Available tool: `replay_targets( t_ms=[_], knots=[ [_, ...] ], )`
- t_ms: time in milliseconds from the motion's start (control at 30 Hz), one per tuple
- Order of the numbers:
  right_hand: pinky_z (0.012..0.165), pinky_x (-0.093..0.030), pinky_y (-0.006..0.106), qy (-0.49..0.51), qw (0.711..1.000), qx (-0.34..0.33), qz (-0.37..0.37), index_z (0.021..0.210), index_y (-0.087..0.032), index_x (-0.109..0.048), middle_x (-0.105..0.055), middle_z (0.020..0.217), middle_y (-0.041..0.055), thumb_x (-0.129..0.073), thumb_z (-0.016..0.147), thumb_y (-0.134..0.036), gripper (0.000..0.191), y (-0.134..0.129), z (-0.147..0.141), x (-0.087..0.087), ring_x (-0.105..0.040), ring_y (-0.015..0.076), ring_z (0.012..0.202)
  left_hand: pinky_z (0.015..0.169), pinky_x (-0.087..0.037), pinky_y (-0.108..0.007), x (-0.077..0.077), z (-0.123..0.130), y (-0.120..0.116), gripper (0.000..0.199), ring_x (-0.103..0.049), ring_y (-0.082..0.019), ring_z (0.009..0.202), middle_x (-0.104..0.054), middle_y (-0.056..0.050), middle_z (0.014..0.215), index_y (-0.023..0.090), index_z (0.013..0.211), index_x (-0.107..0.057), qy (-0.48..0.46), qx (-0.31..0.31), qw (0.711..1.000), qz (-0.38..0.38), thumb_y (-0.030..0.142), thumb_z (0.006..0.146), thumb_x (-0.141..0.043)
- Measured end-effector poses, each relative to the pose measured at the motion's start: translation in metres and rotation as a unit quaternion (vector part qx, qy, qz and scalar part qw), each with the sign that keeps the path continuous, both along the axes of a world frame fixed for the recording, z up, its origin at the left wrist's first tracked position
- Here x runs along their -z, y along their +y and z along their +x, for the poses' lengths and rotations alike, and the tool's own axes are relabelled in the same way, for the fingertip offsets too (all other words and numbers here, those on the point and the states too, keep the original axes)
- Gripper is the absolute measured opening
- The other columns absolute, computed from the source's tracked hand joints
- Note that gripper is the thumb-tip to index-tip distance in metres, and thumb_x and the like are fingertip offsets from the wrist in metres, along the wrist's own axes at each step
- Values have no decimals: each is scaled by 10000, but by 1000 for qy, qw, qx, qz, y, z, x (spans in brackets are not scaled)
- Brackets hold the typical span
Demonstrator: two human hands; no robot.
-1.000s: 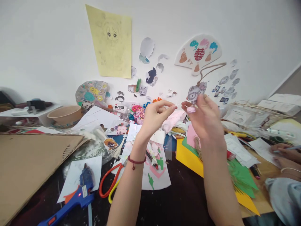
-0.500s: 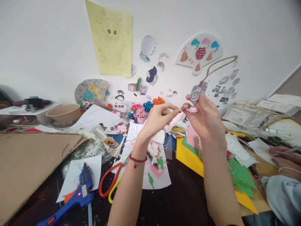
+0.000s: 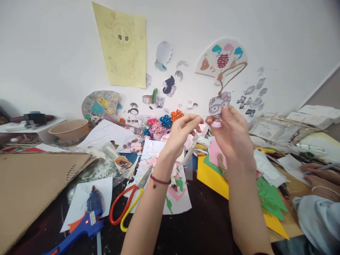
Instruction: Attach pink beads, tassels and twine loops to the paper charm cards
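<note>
Raised in front of the wall, my right hand (image 3: 233,136) pinches a flat cartoon charm (image 3: 218,105) with glasses and a pink bow. A brown cord loop (image 3: 232,72) stands up from its top. Below the charm, a small pink bell-like piece (image 3: 216,124) rests by the fingers. To the left of it, my left hand (image 3: 183,132) is closed, thumb and index finger pressed together near the right hand's fingertips. Whatever those fingers hold is too small to make out. A dark red braided bracelet (image 3: 160,180) circles my left wrist.
On the table lie red-and-yellow scissors (image 3: 124,209), a blue glue gun (image 3: 89,225) with its light on, cardboard (image 3: 34,187), coloured paper (image 3: 212,177) and scraps. A clay-coloured bowl (image 3: 69,129) stands at the left. At the right edge, another person's hand (image 3: 322,177) holds a pen.
The charm has turned to face me more, and its cord loop has swung left. My left hand's fingertips have moved slightly up and away from my right hand. The view has shifted a little.
</note>
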State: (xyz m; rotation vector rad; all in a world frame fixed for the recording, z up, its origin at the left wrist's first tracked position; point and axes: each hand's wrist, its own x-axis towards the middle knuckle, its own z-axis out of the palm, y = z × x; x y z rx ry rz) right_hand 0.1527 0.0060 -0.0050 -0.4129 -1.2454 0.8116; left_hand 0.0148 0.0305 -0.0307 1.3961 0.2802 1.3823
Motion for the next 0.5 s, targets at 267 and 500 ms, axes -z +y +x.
replay_targets(
  t_ms=[267, 500],
  knots=[
    [680, -532, 295, 13, 1000, 18, -1, 786, -248, -624, -588, 809, -15, -764, 860, -336, 181, 1, -1, -1, -511, 118, 655, 593, -366, -225, 2, 5, 1, 233, -464, -76, 647, -571, 4, 775, 175, 823, -608, -60, 57, 996, -12, 378, 918, -672],
    [728, -532, 302, 28, 1000, -10, -12, 789, -243, -666, -656, 822, -10, -764, 872, -312, 147, -2, -2, 0, -609, 138, 747, 582, -356, -213, 4, 12, -3, 215, -498, -76, 549, -556, 47, 548, 199, 927, -664, -109, 106, 988, -34, 403, 902, -726]
  ],
)
